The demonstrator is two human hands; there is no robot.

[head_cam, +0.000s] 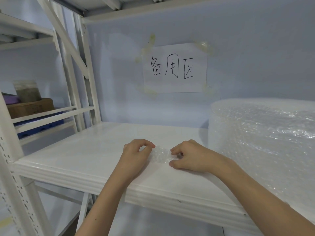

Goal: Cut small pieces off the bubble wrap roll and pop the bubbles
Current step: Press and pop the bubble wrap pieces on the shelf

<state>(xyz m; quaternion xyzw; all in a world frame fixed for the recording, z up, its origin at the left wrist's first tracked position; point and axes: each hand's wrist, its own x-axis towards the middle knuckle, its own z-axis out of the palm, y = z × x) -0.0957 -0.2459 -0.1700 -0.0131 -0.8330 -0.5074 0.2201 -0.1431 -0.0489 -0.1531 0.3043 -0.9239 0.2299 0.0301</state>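
Observation:
A small clear piece of bubble wrap (162, 155) lies flat on the white shelf (95, 150), between my two hands. My left hand (136, 154) pinches its left edge with curled fingers and thumb. My right hand (185, 155) pinches its right edge, thumb low and fingers above. The big bubble wrap roll (262, 143) stands on the shelf at the right, close beside my right forearm. No cutting tool is in view.
A paper sign (175, 68) with handwritten characters is taped to the back wall. White rack posts (85, 65) rise at the left. The neighbouring shelf holds a cardboard box (30, 107), a jar (28, 91) and a blue item.

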